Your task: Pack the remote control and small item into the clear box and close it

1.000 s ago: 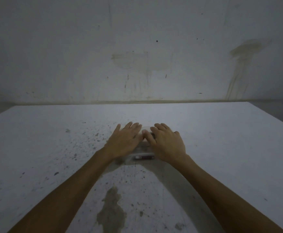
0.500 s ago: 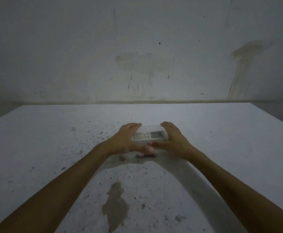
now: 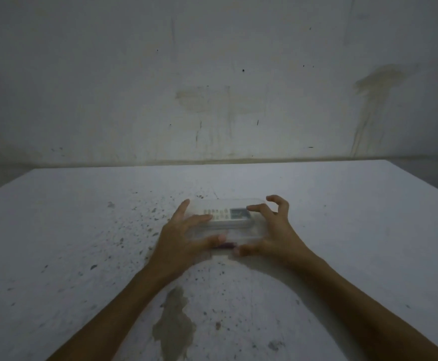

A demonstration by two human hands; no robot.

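Note:
A clear box [image 3: 241, 233] lies on the white table, its lid on top. Inside it a white remote control [image 3: 228, 215] with buttons and a small screen shows through the plastic. A small dark red item [image 3: 224, 246] is visible along the box's near edge. My left hand [image 3: 184, 235] clasps the box's left end, thumb on the near rim, fingers over the lid. My right hand [image 3: 270, 227] holds the right end with fingertips on the lid and thumb at the near edge; two fingers are lifted.
The white table [image 3: 356, 230] is speckled with dark spots and has a grey-brown stain [image 3: 173, 327] near me. A stained wall [image 3: 212, 100] rises right behind the table's far edge.
Both hands lay flat on the lid a second ago. They have since spread to the box's two ends, uncovering the remote, and the right fingers have lifted.

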